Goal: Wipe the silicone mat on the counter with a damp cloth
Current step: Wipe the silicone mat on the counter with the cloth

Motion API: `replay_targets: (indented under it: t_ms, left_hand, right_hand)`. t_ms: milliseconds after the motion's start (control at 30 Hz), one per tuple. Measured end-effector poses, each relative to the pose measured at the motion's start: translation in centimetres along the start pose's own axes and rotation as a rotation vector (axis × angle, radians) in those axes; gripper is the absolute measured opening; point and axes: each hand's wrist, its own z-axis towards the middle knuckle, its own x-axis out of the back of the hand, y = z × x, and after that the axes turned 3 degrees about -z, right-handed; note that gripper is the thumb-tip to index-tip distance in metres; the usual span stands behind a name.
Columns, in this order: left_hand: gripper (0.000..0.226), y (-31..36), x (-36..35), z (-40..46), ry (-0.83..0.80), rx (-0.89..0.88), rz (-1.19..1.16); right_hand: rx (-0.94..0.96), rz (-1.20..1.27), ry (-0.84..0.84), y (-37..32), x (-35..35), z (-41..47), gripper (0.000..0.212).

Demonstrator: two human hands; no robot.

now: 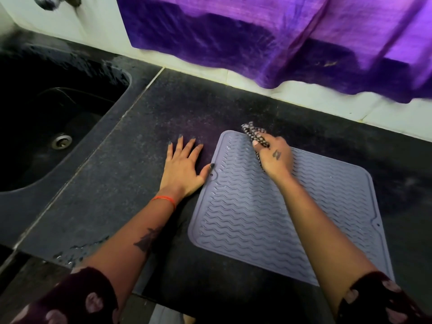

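A grey silicone mat (268,220) with wavy ridges lies flat on the dark counter (131,174), right of centre. My right hand (274,157) rests on the mat's far left part, shut on a bunched black-and-white patterned cloth (253,133) that sticks out past the mat's far edge. My left hand (183,168) lies flat on the counter, fingers spread, its thumb touching the mat's left edge. Water glistens on the ridges.
A dark sink (46,127) with a metal drain (62,141) sits at the left, a tap (46,2) above it. A purple cloth (268,40) hangs down the white tiled wall behind the counter. Water drops lie near the counter's front edge (77,250).
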Motion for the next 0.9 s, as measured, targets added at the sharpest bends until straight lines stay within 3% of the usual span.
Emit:
replay_targets:
  t_ms: [167,333,433,600,733,800,900]
  left_hand:
    - [0.080,0.0,0.0,0.1,-0.007,-0.001,0.004]
    - [0.077,0.0,-0.1,0.1,-0.012,0.000,0.007]
    - [0.077,0.0,-0.1,0.1,-0.019,0.005,-0.005]
    - [0.075,-0.1,-0.1,0.1,-0.019,0.000,-0.009]
    - [0.076,-0.1,-0.1,0.1,-0.016,0.000,-0.009]
    - [0.077,-0.1,-0.1,0.1,-0.015,0.000,-0.013]
    - [0.077,0.0,-0.1,0.1,-0.015,0.002,-0.005]
  right_hand:
    - [0.169,-0.390,0.024,-1.2,-2.0,-1.8,0.051]
    - [0.271,-0.232,-0.126,-1.2,-1.0,-0.3,0.045]
    - [0.140,-0.087,0.019,-0.8,-0.7,1.5,0.043]
    - [0.342,-0.318,-0.062,-1.6,-2.4,1.0,0.053]
    - [0.371,-0.132,-0.170,-1.0,-0.8,2.2,0.044]
    - [0.318,-0.068,-0.097,-0.9,-0.4,2.8,0.042]
    - [0.363,-0.248,-0.044,-1.9,-2.1,1.8,0.048]
